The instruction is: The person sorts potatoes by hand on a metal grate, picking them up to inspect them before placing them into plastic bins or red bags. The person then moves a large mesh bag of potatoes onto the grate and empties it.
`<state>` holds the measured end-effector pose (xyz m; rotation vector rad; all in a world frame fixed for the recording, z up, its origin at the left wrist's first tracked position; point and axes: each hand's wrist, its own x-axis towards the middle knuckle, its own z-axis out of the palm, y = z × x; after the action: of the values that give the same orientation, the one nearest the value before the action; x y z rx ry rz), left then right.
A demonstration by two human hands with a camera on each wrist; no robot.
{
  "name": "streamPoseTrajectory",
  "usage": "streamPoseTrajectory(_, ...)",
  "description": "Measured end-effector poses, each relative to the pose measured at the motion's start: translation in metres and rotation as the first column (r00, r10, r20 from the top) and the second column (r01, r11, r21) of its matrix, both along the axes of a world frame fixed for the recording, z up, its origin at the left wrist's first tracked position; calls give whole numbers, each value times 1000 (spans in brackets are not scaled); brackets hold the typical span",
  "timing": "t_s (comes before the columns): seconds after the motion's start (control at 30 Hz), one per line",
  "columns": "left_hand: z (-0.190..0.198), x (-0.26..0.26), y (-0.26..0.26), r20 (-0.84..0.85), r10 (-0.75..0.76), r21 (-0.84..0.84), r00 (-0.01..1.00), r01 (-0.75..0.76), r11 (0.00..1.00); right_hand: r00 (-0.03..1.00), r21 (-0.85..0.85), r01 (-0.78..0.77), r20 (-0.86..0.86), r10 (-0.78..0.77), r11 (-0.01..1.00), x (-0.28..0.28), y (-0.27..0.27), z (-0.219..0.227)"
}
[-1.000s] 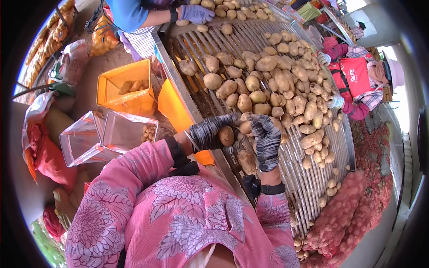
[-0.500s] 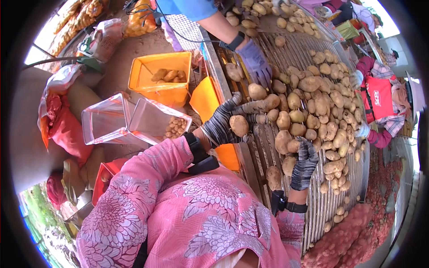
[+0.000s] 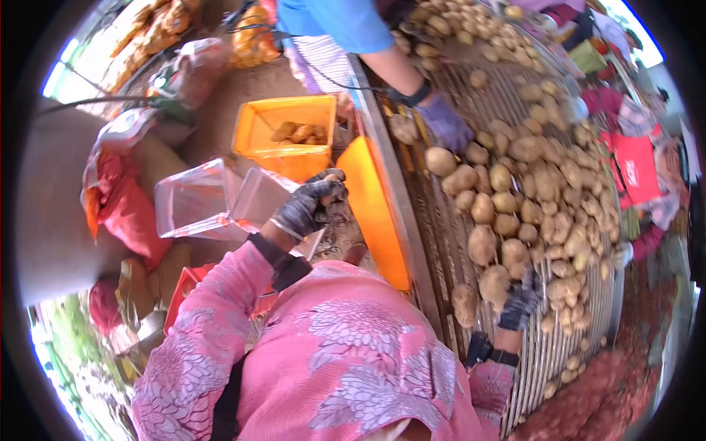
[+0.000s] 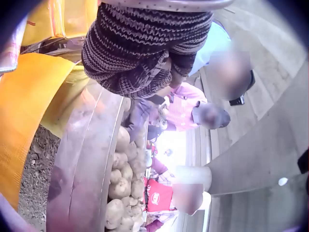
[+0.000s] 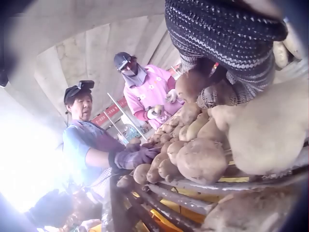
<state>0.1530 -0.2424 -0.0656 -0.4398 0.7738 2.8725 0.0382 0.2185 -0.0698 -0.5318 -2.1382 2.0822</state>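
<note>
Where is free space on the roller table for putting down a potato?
Bare rollers show at the near end, beside the right hand, and along the metal edge near the orange chute. The middle is crowded with potatoes.

A long sorting table (image 3: 515,353) made of metal bars carries many potatoes (image 3: 515,198), spread over most of its bars. A few small potatoes (image 3: 570,364) lie near its right edge.
</note>
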Motion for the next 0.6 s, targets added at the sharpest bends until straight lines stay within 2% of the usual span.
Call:
streamPoseTrajectory(0.03, -10, -4, 8, -81, -57, 16, 995, 58, 998, 995, -46, -95, 14, 96, 994, 4, 7, -6)
streamPoseTrajectory(0.1, 5, -17, 43, 151, -29, -22, 988, 32, 999, 977, 3, -200, 78, 199, 980, 11, -32, 40)
streamPoseTrajectory(0.13, 20, -26, 52, 111, -230, 54, 967, 225, 973, 982, -13, -175, 72, 175, 985, 14, -55, 60)
streamPoseTrajectory(0.17, 20, -33, 67, 98, -307, 126, 947, 294, 947, 967, 19, -246, 76, 244, 969, 14, -60, 62)
streamPoseTrajectory(0.2, 14, -39, 84, 31, -354, 126, 935, 348, 929, 963, -55, -265, 29, 266, 963, 16, -70, 70)
streamPoseTrajectory(0.23, 13, -43, 100, -34, -389, 120, 920, 391, 913, 958, -49, -285, 5, 285, 957, 15, -77, 72)
streamPoseTrajectory(0.27, 15, -45, 110, -28, -476, 13, 879, 476, 879, 950, -61, -310, 2, 311, 949, 15, -85, 77)
streamPoseTrajectory(0.33, 49, -49, 138, -26, -568, -264, 822, 543, 797, 937, -80, -347, 9, 349, 934, 22, -99, 87)
streamPoseTrajectory(0.4, 66, -53, 164, -71, -617, -492, 784, 511, 705, 907, 142, -403, -72, 415, 904, 25, -109, 93)
streamPoseTrajectory(0.43, 69, -54, 173, -69, -615, -491, 786, 510, 706, 906, 141, -406, -70, 418, 903, 26, -109, 87)
streamPoseTrajectory(0.5, 73, -56, 186, 9, -640, -736, 768, 439, 516, 807, 321, -486, -192, 558, 813, 28, -108, 76)
streamPoseTrajectory(0.53, 66, -53, 192, -33, -590, -633, 807, 439, 637, 833, 256, -492, -141, 536, 832, 32, -108, 78)
streamPoseTrajectory(0.57, 62, -51, 194, -38, -593, -634, 804, 439, 636, 835, 260, -487, -144, 532, 834, 36, -108, 83)
streamPoseTrajectory(0.6, 61, -48, 194, -76, -603, -550, 795, 471, 690, 863, 146, -473, -121, 490, 869, 42, -110, 90)
